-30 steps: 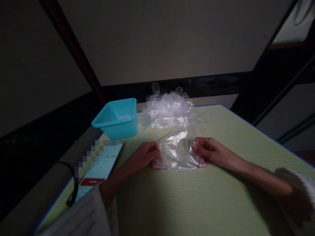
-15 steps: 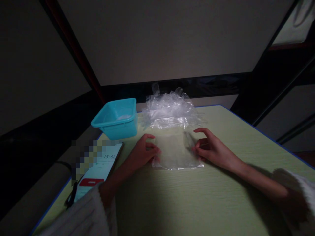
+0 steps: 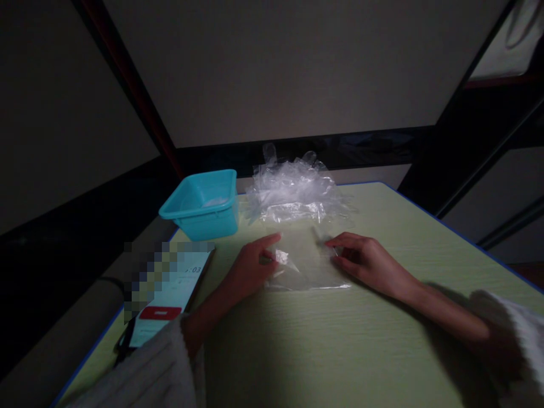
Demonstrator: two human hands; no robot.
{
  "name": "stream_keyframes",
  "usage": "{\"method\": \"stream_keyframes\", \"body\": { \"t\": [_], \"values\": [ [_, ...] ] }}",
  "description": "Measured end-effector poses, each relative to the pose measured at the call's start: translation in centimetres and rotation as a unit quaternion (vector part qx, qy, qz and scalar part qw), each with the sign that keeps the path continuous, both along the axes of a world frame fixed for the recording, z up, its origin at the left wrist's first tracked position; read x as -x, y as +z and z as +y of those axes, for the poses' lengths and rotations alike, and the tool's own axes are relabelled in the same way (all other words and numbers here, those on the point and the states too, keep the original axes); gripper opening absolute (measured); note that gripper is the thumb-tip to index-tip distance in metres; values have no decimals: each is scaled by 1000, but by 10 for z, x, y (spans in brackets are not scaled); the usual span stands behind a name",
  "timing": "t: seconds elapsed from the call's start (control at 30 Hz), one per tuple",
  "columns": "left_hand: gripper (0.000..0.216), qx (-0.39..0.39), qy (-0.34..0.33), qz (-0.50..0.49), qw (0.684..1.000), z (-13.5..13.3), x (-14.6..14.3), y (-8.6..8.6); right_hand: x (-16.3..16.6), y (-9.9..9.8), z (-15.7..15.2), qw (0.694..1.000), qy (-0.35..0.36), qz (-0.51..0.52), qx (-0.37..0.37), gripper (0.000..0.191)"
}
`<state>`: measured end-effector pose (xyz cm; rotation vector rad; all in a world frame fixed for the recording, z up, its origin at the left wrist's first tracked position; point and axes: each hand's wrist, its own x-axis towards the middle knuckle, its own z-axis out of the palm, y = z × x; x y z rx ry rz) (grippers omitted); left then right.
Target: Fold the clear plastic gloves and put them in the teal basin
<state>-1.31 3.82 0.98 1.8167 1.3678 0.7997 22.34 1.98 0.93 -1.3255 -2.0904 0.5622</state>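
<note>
A clear, thin, roughly square plastic piece [image 3: 308, 269] lies on the pale yellow-green, wood-grain desk [image 3: 340, 345], between the two hands. The left hand [image 3: 257, 265] touches its left edge and the right hand [image 3: 368, 260] is at its right; whether either grips it is unclear. Beyond sits a crumpled pile of transparent plastic gloves [image 3: 295, 192], just beside a turquoise rectangular plastic basin [image 3: 208, 226].
</note>
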Motion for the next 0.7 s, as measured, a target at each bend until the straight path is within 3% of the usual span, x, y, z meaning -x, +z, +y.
{"method": "stream_keyframes", "body": {
  "t": [0.27,0.5,0.7],
  "values": [
    [51,-50,27,31,998,-5,-3,0,-1,0,1,999,3,-45,-7,26],
    [51,35,42,6,998,-9,0,13,-1,1,0,999,-8,-35,-7,26],
    [57,79,7,-15,997,-15,8,23,-1,5,-2,997,-19,-52,-45,18]
  ]
}}
